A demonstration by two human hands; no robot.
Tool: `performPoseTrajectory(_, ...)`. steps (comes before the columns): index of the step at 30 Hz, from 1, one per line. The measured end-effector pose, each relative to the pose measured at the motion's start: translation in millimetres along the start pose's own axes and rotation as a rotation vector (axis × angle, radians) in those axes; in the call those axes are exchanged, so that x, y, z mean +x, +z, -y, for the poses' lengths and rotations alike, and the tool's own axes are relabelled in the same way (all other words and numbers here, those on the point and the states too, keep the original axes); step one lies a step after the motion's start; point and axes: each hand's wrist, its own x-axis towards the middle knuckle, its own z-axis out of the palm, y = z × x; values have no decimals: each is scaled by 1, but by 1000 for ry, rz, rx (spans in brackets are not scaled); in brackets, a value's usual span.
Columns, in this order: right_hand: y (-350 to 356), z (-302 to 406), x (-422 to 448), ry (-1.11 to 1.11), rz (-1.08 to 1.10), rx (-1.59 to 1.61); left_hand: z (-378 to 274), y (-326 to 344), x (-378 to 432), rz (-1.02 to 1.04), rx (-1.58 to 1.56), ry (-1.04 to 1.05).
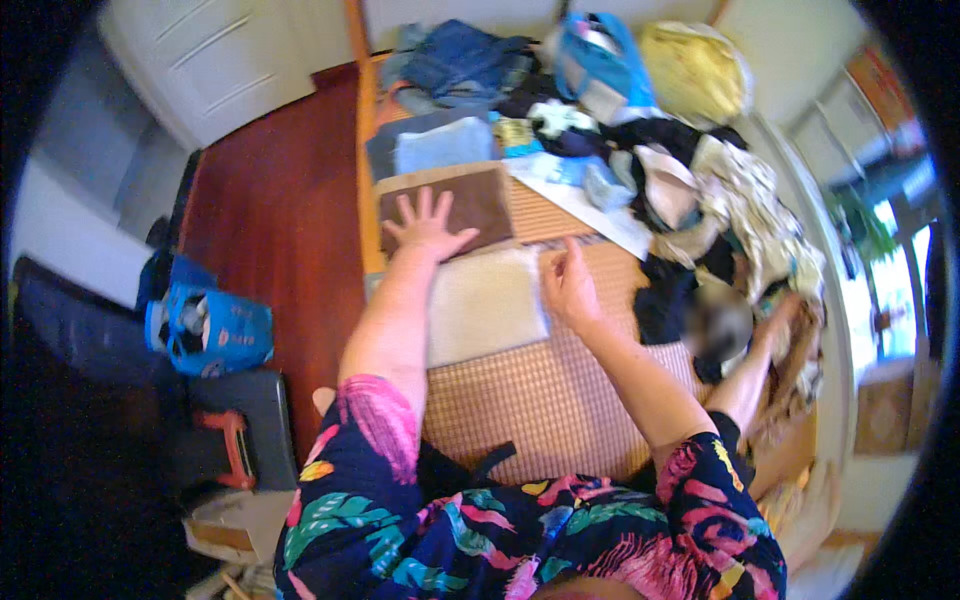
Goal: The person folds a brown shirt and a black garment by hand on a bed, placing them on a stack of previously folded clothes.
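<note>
My left hand (429,229) lies with spread fingers on a folded dark brown cloth (480,196), which has a tan strip along its far edge. Just nearer to me is a folded cream cloth (484,307), partly covered by my left forearm. My right hand (571,289) is beside the right edge of the cream cloth, its fingers curled inward. Blur hides whether anything is between those fingers or whether they touch the cloth. Both cloths rest on a woven tan mat (525,409).
Folded light blue cloth (442,146) and a denim pile (465,60) lie farther back. Blue bag (611,64) and yellow bundle (694,71) stand behind. Loose clothes (750,187) heap at right, where another person's hand (787,311) reaches in. Another blue bag (232,330) stands left.
</note>
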Motion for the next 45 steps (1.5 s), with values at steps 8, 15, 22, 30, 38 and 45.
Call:
performPoseTrajectory(8,-110,-140,-202,159,86,-95,-35,28,-113,-687,-157,503)
performPoseTrajectory(15,-121,-212,-277,400,312,-125,-93,176,-295,12,176,662)
performPoseTrajectory(22,-128,-192,-270,406,277,-83,-122,156,-288,237,245,604)
performPoseTrajectory(30,-166,-187,-263,389,134,-5,-101,170,-336,212,248,567)
performPoseTrajectory(38,-179,-259,-172,827,-289,911,-101,174,-342,277,299,546)
performPoseTrajectory(45,-166,-270,-111,869,-282,760,-100,166,-337,372,387,497)
